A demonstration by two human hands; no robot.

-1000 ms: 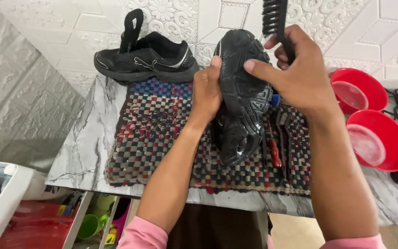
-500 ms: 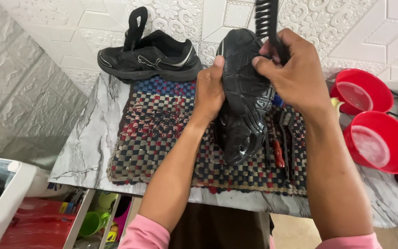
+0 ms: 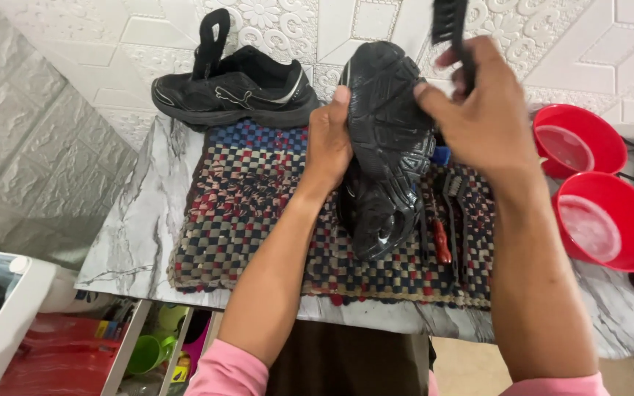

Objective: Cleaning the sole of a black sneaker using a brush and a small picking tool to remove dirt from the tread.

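- The left hand is closed round the side of a black shoe, thumb up against its sole, holding it toe-down on the mat.
- That shoe stands near the centre of the checked woven mat, sole turned toward the camera.
- The right hand grips a black brush, bristle end pointing to 12 o'clock; its fingertips touch the shoe's sole. The hand is blurred, so whether the bristles meet the sole cannot be told.
- A second black shoe lies at 11 o'clock from the held one, against the white embossed wall.
- Small tools, one red-handled, lie on the mat at 4 o'clock from the shoe.
- Two red bowls sit at 3 o'clock on the marble table.
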